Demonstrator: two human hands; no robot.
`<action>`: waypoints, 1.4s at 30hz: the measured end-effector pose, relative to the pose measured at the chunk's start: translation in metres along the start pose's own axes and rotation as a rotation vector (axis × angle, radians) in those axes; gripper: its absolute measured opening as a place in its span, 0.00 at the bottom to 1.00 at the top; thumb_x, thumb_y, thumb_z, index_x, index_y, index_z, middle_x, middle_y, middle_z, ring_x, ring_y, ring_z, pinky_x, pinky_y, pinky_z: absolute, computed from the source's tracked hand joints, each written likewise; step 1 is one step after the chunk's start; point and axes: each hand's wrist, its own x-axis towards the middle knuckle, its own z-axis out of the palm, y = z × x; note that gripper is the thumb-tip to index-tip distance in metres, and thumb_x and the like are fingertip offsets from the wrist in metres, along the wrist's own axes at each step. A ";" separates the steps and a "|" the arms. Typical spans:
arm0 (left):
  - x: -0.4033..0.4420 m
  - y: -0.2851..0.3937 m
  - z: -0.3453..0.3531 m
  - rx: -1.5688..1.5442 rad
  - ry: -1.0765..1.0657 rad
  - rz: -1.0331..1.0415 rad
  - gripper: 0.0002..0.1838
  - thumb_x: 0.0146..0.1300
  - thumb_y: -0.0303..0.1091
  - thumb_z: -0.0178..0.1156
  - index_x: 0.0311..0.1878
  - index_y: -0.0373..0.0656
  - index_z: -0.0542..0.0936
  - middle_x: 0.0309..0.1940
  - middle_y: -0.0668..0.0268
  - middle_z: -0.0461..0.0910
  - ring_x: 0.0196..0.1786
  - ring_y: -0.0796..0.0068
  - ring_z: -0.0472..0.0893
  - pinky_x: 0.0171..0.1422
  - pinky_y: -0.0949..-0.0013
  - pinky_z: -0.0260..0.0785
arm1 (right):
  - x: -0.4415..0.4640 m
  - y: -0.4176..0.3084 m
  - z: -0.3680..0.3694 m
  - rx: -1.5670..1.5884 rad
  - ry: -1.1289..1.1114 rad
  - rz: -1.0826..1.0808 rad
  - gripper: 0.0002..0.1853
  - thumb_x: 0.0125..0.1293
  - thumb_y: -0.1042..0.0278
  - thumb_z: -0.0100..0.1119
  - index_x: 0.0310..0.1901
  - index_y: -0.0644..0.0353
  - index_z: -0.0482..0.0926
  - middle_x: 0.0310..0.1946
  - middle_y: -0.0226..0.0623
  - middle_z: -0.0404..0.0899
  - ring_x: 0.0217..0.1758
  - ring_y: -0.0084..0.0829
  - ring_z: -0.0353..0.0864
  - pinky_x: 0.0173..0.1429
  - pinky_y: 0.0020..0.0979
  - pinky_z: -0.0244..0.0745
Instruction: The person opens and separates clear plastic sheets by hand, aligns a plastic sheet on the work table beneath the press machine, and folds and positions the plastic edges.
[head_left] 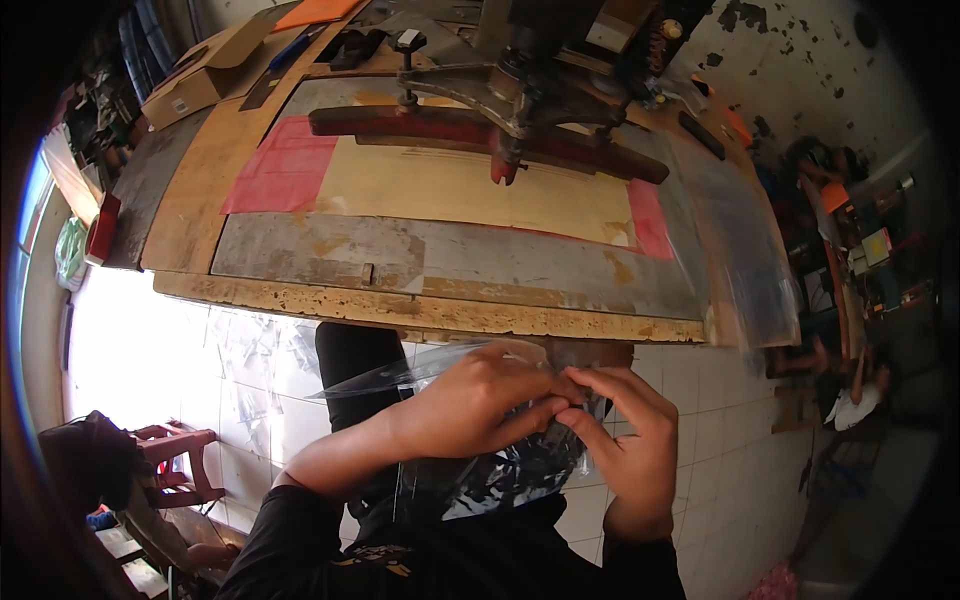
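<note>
Above my lap, my left hand [490, 400] and my right hand [632, 425] meet fingertip to fingertip. The fingers of my left hand are closed on a thin clear plastic sheet [385, 370], whose pointed end sticks out to the left. Thumb and forefinger of my right hand are pinched close by; the small bit between them is hidden by the fingers. Beneath both hands, crinkled clear plastic with black and white pieces [515, 480] lies across my lap.
Ahead stands a wooden workbench [430, 312] with a metal press head [500, 130] over a yellow panel [480, 190] edged by pink sheets. Clear plastic film [745, 260] hangs off its right side. A cardboard box [200, 75] sits back left; a red stool [180, 465] stands left. Other people are at right.
</note>
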 end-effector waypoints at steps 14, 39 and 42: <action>-0.020 -0.005 0.002 0.183 0.149 -0.127 0.20 0.60 0.31 0.77 0.52 0.41 0.79 0.30 0.67 0.87 0.34 0.64 0.88 0.38 0.65 0.79 | 0.010 0.020 0.018 0.060 0.074 0.023 0.10 0.60 0.79 0.76 0.44 0.63 0.90 0.36 0.37 0.88 0.40 0.33 0.86 0.45 0.32 0.78; -0.077 -0.026 -0.052 0.246 0.413 -0.553 0.20 0.57 0.33 0.80 0.52 0.41 0.86 0.34 0.66 0.85 0.33 0.74 0.80 0.45 0.69 0.75 | -0.003 0.030 -0.055 0.111 0.368 0.027 0.08 0.68 0.72 0.72 0.38 0.69 0.85 0.34 0.39 0.80 0.35 0.27 0.81 0.42 0.28 0.80; -0.070 -0.021 -0.054 0.513 0.461 -0.300 0.15 0.61 0.30 0.77 0.46 0.39 0.83 0.39 0.64 0.86 0.38 0.71 0.84 0.47 0.68 0.76 | -0.007 0.034 -0.061 0.137 0.394 0.016 0.09 0.71 0.71 0.69 0.40 0.69 0.83 0.34 0.38 0.80 0.34 0.26 0.81 0.43 0.27 0.79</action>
